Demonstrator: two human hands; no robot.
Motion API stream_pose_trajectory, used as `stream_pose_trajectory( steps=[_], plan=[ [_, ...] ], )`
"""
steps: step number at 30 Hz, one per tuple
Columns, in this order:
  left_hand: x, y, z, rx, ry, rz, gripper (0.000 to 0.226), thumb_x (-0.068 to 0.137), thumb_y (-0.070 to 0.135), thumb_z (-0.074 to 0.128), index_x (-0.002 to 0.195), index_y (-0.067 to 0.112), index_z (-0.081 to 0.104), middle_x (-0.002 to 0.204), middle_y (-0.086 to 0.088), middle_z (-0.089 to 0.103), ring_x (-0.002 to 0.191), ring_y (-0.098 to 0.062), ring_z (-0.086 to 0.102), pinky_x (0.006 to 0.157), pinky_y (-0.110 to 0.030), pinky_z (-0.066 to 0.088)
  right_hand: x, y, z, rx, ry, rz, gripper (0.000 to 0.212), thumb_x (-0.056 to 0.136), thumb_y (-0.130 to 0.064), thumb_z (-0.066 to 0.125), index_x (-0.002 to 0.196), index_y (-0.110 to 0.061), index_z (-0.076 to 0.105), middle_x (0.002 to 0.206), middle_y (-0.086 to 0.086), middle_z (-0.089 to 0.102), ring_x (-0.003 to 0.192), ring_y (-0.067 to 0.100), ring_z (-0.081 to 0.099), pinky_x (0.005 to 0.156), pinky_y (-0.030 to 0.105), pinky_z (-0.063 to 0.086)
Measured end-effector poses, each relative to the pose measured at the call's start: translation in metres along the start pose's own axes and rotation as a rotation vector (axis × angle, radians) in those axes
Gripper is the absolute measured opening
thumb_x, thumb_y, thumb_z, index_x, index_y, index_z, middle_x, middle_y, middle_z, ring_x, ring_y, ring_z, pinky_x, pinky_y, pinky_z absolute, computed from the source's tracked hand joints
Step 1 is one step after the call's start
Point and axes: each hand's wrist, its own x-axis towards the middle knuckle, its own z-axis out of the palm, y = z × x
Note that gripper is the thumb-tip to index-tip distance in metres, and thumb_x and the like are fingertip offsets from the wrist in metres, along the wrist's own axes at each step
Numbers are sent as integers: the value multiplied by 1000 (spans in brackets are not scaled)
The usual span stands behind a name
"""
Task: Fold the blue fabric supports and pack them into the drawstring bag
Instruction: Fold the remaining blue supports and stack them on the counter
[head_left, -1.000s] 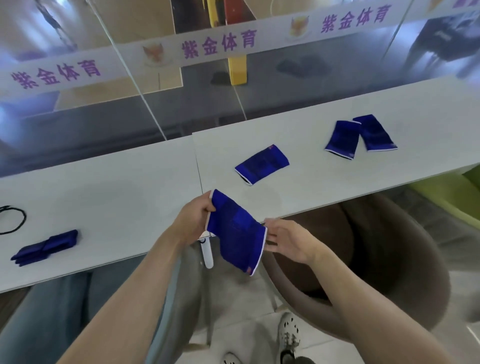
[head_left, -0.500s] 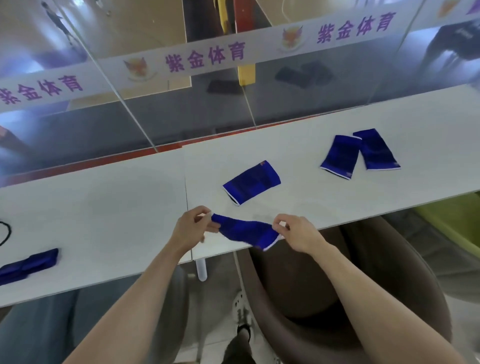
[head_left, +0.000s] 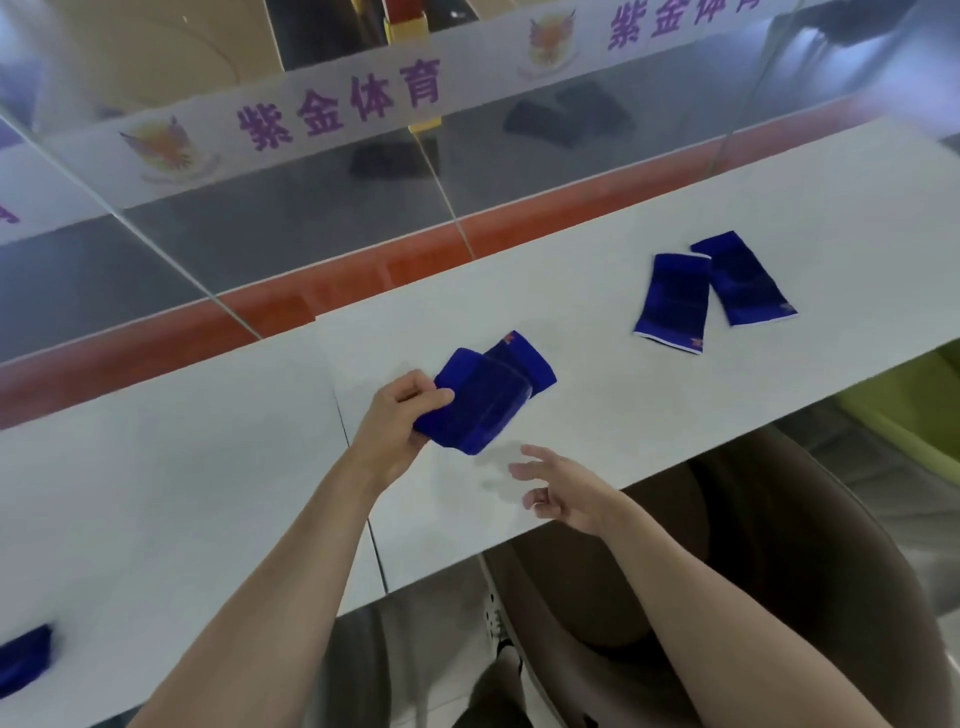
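The blue fabric support, stretched between both hands half a second ago, is now folded over and gripped by the left hand alone, just above the white desk. The right hand has let go and hovers open. This fold looks finished. Three flat blue supports still lie on the desk, and a folded blue pile sits far left. No drawstring bag is in view. Behind the desk stands a glass partition with a purple-lettered banner.

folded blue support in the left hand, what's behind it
Another blue support lies on the white table behind the folded support that the left hand grips. Its far end with a red mark shows; its near end is covered.
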Motion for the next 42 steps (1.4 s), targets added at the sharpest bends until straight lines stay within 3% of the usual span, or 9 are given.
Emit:
stream_pose_trajectory(
  steps=[3,6,10,13,19,26,30,36,42],
  plan=[
    [9,-2,-8,-194,-25,-53,38,106,10,69,139,28,64,127,-8,79,116,-28,77,92,-42,67,7,2,3,228,-147,-36,39,90,-6,76,122,-12,54,120,8,65,64,13,49,51,21,34],
    [17,-11,-20,-295,-65,-109,49,108,13,66,156,18,57,145,-10,72,134,-29,69,105,-43,63,11,1,2,280,-165,-37,33,91,-8,77,112,-8,53,102,9,64,62,11,38,52,21,31],
    [28,-39,-39,-7,139,-191,29,105,13,71,133,3,70,127,-13,80,124,-36,74,95,-43,66,14,-5,-8,-181,192,-53,28,103,-23,74,127,-10,67,108,9,75,60,12,51,54,24,43],
    [34,-67,-46,274,244,-263,20,99,14,78,118,11,74,114,-9,83,111,-34,79,90,-47,67,19,-15,-25,-591,444,-174,22,101,-40,74,106,-19,73,99,1,77,79,16,70,67,32,56],
    [58,-85,-36,258,253,-209,20,102,27,79,112,10,77,105,-7,84,97,-25,81,81,-38,68,40,-92,-41,-767,699,-488,18,104,-38,66,119,-27,68,103,-5,71,87,15,67,66,29,48],
    [112,-115,-33,500,315,-314,11,97,15,81,102,10,73,100,-12,83,78,-24,84,73,-43,69,100,-110,-63,-795,634,-280,33,91,-13,66,123,-22,73,110,0,76,89,25,73,82,37,63],
    [115,-125,-35,585,357,-263,25,95,19,85,105,12,63,93,-7,82,67,-17,82,60,-33,64,107,-102,-63,-723,695,-291,26,93,-24,69,118,-22,73,105,-4,75,92,21,71,76,29,53],
    [112,-121,-36,611,343,-195,20,97,27,80,100,15,65,86,2,84,71,-14,83,66,-36,60,104,-113,-61,-686,784,-416,13,96,-17,63,107,-22,69,94,-11,68,83,8,63,63,13,40],
    [121,-129,-42,762,366,-257,21,94,35,81,97,18,68,78,3,81,72,-16,81,67,-40,66,114,-114,-66,-746,720,-293,13,92,-21,68,102,-22,75,95,-4,76,91,22,71,74,29,52]
  ],
)
